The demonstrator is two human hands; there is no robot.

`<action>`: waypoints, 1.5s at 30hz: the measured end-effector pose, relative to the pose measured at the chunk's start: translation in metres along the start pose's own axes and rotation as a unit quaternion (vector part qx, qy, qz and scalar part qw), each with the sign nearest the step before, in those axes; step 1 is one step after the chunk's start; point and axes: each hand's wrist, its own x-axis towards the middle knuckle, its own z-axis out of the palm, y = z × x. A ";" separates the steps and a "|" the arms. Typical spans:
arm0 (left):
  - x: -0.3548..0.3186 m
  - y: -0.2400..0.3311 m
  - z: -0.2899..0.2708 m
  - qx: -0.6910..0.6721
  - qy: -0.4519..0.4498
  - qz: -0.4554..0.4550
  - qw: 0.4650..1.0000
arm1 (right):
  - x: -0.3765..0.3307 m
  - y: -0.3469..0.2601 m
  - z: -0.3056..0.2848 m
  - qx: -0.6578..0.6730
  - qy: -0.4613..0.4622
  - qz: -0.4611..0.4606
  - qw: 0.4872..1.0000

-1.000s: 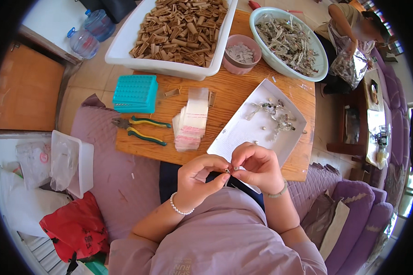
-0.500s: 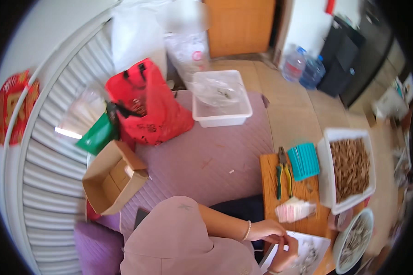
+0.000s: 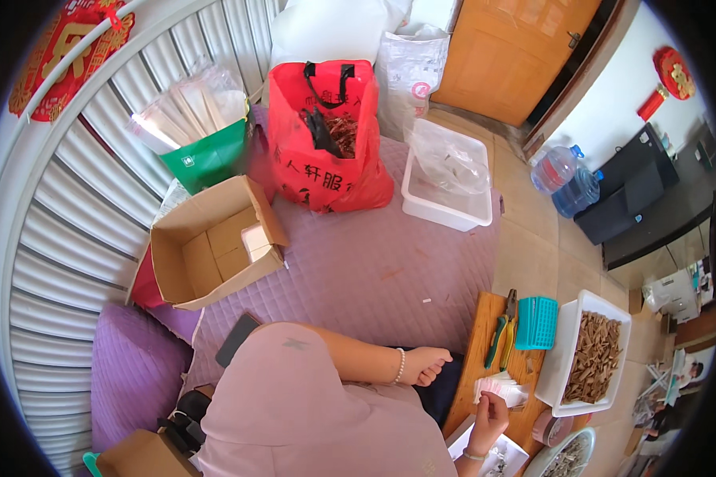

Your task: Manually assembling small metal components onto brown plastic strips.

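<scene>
I can't see into my left grip (image 3: 428, 366); the curled fingers hide the palm. If my right grip (image 3: 489, 421) pinches anything, it's too small for me to tell. That same grip blocks part of the tray (image 3: 517, 453), and I can't make out its bits (image 3: 497, 462). The lower edge cuts off the basin (image 3: 542, 455) and a carton (image 3: 139, 457). A sleeve (image 3: 282, 374) hides part of the phone (image 3: 238, 340).

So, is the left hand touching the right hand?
Apart. The head view shows a clear gap, with the wooden table visible between the left hand and the right hand.
</scene>
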 end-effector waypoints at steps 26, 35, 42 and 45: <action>0.026 0.099 0.063 0.258 -0.072 0.270 0.925 | -0.095 0.044 -0.056 -0.026 0.261 0.165 0.951; 0.127 0.073 0.138 0.501 -0.098 0.297 0.807 | -0.174 0.072 -0.074 0.030 0.392 0.297 0.870; 0.156 0.050 0.155 0.734 -0.091 0.399 0.543 | -0.173 0.080 -0.085 0.002 0.393 0.338 0.855; 0.172 0.080 0.158 0.698 -0.023 0.491 0.521 | -0.176 0.088 -0.084 0.009 0.415 0.332 0.847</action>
